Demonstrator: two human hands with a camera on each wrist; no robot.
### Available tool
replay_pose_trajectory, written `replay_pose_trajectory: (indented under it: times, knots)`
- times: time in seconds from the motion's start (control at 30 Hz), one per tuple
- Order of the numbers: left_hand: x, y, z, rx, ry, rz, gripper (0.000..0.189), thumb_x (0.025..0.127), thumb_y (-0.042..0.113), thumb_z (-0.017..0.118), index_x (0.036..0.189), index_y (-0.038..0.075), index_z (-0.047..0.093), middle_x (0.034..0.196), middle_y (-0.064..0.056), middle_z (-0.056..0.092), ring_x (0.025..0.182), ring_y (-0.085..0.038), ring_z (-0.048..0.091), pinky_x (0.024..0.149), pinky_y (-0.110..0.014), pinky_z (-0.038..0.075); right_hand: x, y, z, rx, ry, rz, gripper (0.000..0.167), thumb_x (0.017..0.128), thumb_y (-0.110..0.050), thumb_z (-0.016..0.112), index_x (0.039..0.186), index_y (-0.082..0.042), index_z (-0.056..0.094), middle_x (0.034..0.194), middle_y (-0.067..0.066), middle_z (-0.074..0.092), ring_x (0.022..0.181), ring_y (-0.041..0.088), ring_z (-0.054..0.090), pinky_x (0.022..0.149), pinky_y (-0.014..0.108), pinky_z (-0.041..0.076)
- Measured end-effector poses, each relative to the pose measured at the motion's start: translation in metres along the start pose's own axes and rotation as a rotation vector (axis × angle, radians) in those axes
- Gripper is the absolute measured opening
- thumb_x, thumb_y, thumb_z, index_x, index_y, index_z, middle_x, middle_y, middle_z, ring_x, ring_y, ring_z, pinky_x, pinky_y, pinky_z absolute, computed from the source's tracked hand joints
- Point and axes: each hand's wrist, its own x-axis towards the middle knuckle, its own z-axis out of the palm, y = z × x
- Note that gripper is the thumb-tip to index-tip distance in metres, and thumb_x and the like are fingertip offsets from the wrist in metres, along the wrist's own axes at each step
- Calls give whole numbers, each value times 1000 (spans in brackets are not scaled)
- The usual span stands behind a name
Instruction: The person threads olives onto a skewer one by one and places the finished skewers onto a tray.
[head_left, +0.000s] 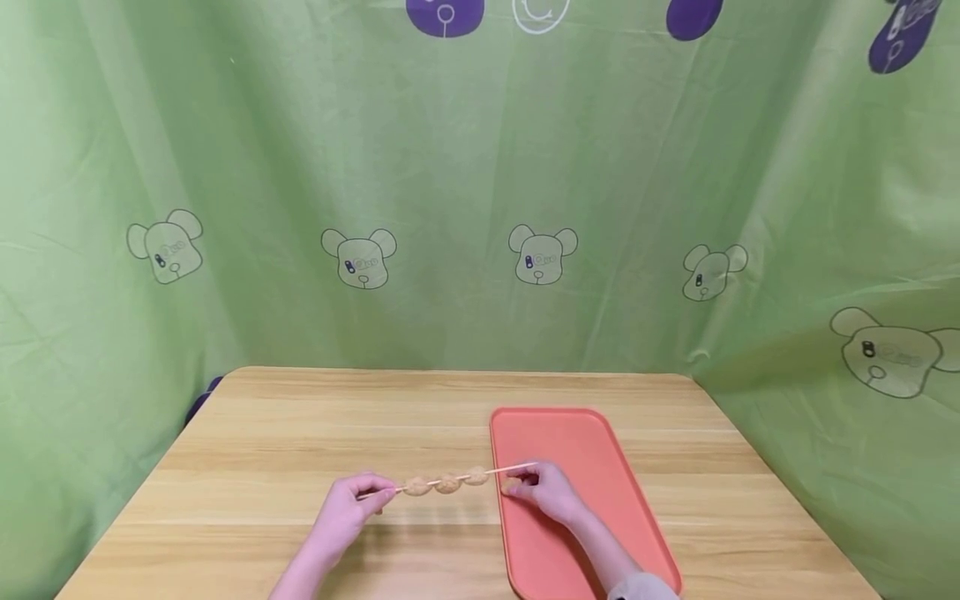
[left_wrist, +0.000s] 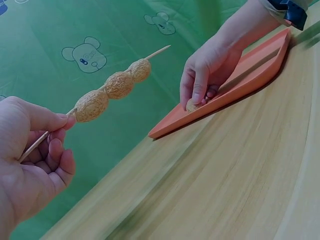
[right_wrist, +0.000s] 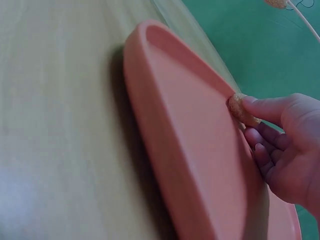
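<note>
My left hand [head_left: 348, 504] pinches the lower end of a thin wooden skewer [left_wrist: 160, 51] between thumb and fingers. Threaded along it are three tan, wrinkled food balls: one [left_wrist: 91, 106] close to the fingertips, one [left_wrist: 119, 85] in the middle and a smaller one [left_wrist: 140, 70] farther out. The bare pointed end sticks out past them, toward the right. At the left rim of a pink tray [head_left: 555, 433], my right hand [head_left: 551, 496] pinches another tan ball [right_wrist: 242, 110] between thumb and fingers. In the head view, the skewer's tip overlaps this hand.
The tray lies lengthwise on the right part of a light wooden table [head_left: 322, 417]. Green curtains [head_left: 450, 167] printed with bear heads hang behind the table and at both sides.
</note>
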Motion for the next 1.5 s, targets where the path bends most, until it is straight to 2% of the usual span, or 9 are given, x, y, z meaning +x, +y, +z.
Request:
replay_pose_trajectory:
  times: [0.2, 0.43, 0.53, 0.8, 0.9, 1.07, 1.5]
  knots:
    - [1, -5, -1, 6, 12, -9, 13, 81, 1, 65, 91, -7, 67, 83, -13, 62, 67, -14, 55, 63, -25, 48, -8, -1, -5, 88, 55, 7, 26, 77, -4, 73, 98, 9, 65, 91, 17, 64, 76, 11, 56, 68, 21, 46]
    - [1, -7, -3, 13, 12, -14, 13, 82, 1, 65, 91, -8, 66, 83, -11, 62, 67, -14, 55, 64, -26, 48, -20, -15, -13, 283, 119, 105, 31, 78, 3, 69, 105, 13, 57, 93, 21, 62, 72, 9, 59, 63, 24, 50]
    - [0, -5, -3, 9, 8, -5, 13, 81, 1, 65, 91, -8, 66, 83, -12, 62, 68, -14, 55, 64, -27, 48, -24, -19, -16, 353, 165, 95, 32, 76, 7, 68, 105, 14, 56, 93, 21, 62, 73, 8, 61, 67, 23, 51]
    - [-4, 0, -5, 14, 33, 0, 13, 80, 0, 65, 90, -8, 66, 81, -11, 62, 67, -15, 56, 64, -26, 48, -31, -27, -24, 458, 241, 40, 34, 72, 12, 68, 104, 15, 56, 91, 15, 63, 77, 12, 63, 71, 23, 52]
    - [-5, 2, -6, 15, 32, -2, 13, 80, 0, 65, 90, -8, 66, 82, -13, 62, 67, -15, 56, 64, -25, 48, -31, -29, -26, 472, 248, 4, 35, 72, 13, 68, 105, 17, 54, 92, 14, 64, 79, 12, 63, 72, 23, 52]
    - [-5, 3, -6, 5, 29, -9, 13, 80, -1, 65, 90, -9, 66, 82, -13, 62, 68, -14, 55, 64, -24, 47, -33, -34, -28, 508, 215, -57, 37, 74, 15, 64, 107, 21, 49, 93, 20, 64, 80, 10, 64, 72, 25, 52]
    - [-5, -1, -10, -2, 24, 2, 13, 81, 0, 65, 90, -9, 66, 81, -12, 62, 68, -13, 55, 64, -24, 47, -30, -35, -24, 555, 212, -43, 36, 76, 16, 61, 109, 21, 47, 88, 7, 65, 78, 11, 64, 72, 27, 53]
